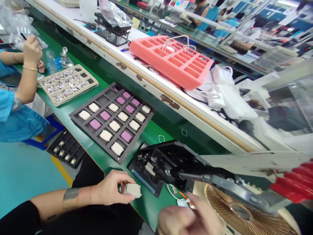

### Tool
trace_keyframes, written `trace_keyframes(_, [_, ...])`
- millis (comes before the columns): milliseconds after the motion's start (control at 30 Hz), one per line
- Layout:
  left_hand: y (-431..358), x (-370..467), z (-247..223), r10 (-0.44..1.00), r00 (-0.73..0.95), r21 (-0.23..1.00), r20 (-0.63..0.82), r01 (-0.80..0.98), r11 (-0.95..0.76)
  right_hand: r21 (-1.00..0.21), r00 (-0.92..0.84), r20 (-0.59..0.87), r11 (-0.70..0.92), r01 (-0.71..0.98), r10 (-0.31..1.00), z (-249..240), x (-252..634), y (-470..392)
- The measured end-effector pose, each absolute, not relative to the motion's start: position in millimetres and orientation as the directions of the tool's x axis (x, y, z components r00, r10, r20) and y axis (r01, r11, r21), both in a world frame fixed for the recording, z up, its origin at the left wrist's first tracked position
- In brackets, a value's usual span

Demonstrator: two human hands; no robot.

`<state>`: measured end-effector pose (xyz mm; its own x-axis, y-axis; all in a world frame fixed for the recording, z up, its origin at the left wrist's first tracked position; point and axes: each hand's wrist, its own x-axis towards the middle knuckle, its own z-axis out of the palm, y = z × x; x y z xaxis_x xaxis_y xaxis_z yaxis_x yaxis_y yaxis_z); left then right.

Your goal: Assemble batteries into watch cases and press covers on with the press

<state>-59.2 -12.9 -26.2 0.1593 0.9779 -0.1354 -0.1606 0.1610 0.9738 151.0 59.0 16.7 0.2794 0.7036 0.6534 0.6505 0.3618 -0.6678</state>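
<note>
At ten o'clock a co-worker's raised hand (33, 49) grips a slim dark tool; between nine and ten lies a beige tray (78, 94) heaped with small silvery parts, and lower, at eight, a black tray (69, 143) carries a few framed pieces. At nine o'clock on the green bench, the dark foam tray (102, 99) has most pockets filled, some with cream pieces (114, 125) and some with purple ones (126, 136), while a couple of pockets stand bare. Nothing visible tells which of these are finished, so the split between done and left cannot be judged. At seven o'clock the person's left hand (110, 191) pinches a pale piece (133, 190) between thumb and fingers, just outside the black press (168, 158) at six. A light-coloured insert (150, 168) sits inside that press — another piece or a part of the fixture, I cannot tell. My judgement is that the work is mid-cycle — one piece is out in the hand, with many others in pockets. At five o'clock the right hand (189, 217) is blurred; whether it is clenched, released or grasping something cannot be told. The lever's red grip (293, 182) lies at four, well apart from it.
</note>
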Motion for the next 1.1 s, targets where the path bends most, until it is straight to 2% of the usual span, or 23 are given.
trace_keyframes(67, [-13,-68,-22,0.989,0.142,0.998,-0.048,-0.039,0.054,-0.575,0.077,0.677,0.461,0.676,0.732,-8,146,39])
trace_keyframes(167, [-10,-75,-20,0.988,0.144,0.995,0.048,0.077,-0.06,-0.459,-0.215,0.576,0.53,0.713,0.789,-42,146,35])
trace_keyframes(300, [-1,-75,-14,0.973,0.198,0.984,0.117,0.111,-0.14,-0.429,-0.286,0.441,0.48,0.766,0.851,-65,154,62])
trace_keyframes(400, [-1,-73,-7,0.962,0.222,0.974,0.162,0.123,-0.192,-0.46,-0.26,0.357,0.411,0.787,0.897,-64,152,73])
trace_keyframes(500, [-7,-70,-6,0.963,0.193,0.925,0.189,0.294,-0.24,-0.532,-0.163,0.364,0.348,0.771,0.917,-55,147,57])
trace_keyframes(633, [-3,-61,-17,0.965,0.164,0.751,0.204,0.607,-0.261,-0.62,-0.015,0.402,0.285,0.731,0.915,-40,152,18])
trace_keyframes(800, [41,-40,-22,0.932,0.281,0.609,0.23,0.705,-0.363,-0.664,0.112,0.44,0.239,0.708,0.891,-24,174,-3])
trace_keyframes(900, [62,-31,-17,0.912,0.378,0.509,0.159,0.76,-0.404,-0.673,0.13,0.453,0.243,0.699,0.882,-16,182,-4])
trace_keyframes(1033, [65,-29,-3,0.884,0.467,0.316,0.015,0.837,-0.447,-0.669,0.112,0.483,0.283,0.687,0.869,-13,180,-4])
trace_keyframes(1100, [56,-31,5,0.879,0.476,0.29,0.005,0.841,-0.457,-0.656,0.087,0.51,0.322,0.683,0.855,-13,174,-4])
